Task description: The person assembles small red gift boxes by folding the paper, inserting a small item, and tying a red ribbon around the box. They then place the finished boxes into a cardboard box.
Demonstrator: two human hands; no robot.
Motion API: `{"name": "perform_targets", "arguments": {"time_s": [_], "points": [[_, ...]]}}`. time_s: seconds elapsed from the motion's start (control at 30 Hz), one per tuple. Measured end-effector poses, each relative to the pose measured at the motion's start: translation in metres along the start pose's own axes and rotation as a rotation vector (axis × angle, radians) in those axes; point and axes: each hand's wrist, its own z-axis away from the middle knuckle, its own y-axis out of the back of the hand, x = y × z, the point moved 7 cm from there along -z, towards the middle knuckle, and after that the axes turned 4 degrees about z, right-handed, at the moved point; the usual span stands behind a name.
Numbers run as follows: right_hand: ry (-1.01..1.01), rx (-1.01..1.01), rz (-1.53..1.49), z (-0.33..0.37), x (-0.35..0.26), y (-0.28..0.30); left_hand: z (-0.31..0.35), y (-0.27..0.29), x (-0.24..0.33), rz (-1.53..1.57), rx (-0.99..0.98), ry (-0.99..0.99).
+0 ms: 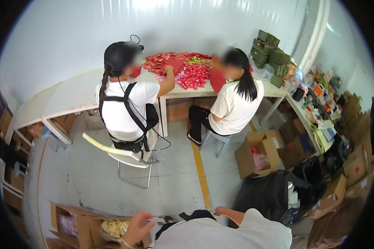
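My left hand [139, 227] is at the lower edge, raised beside my light shirt, a band around its wrist. Its fingers are slightly blurred, curved and apart, with nothing visible in them. It is nearest to an open cardboard box [85, 232] holding yellow packets [114, 229]. On the other side, my right hand [225, 212] is close to my waist, small in the picture. Its fingers are too indistinct to show whether it holds anything. Dark cloth [198, 215] shows between my two hands.
Two people sit at a white table [170, 92] heaped with red packets [193, 77]. A white folding chair [131, 157] and a grey stool [217, 141] stand on the floor. Cartons [259, 155], black bags [262, 195] and a cluttered side table [305, 120] line the right.
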Motion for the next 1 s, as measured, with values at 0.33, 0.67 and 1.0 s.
{"name": "perform_targets", "arguments": {"time_s": [0.33, 0.67, 1.0], "points": [[-0.671, -0.212, -0.825, -0.024, -0.093, 0.042, -0.039, 0.134, -0.079, 0.642, 0.421, 0.329], [-0.509, -0.216, -0.776, -0.219, -0.248, 0.176, -0.117, 0.351, -0.085, 0.419, 0.530, 0.227], [-0.339, 0.030, -0.437, -0.230, -0.343, 0.273, -0.112, 0.496, -0.183, 0.381, 0.490, 0.529]]}}
